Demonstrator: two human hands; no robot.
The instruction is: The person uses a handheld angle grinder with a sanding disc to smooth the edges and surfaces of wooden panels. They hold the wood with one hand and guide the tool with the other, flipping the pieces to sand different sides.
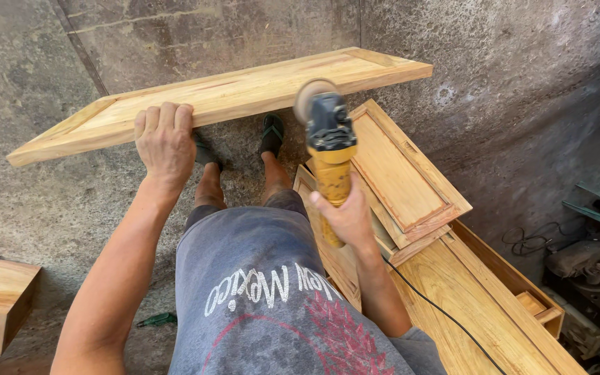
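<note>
Gripping the near edge of the long wooden panel [244, 94], the left hand [164, 142] curls its fingers over it; the panel runs left to right. Right hand [345, 219] closes around the yellow grinder [329, 149], whose disc touches the same edge, just right of the left hand.
</note>
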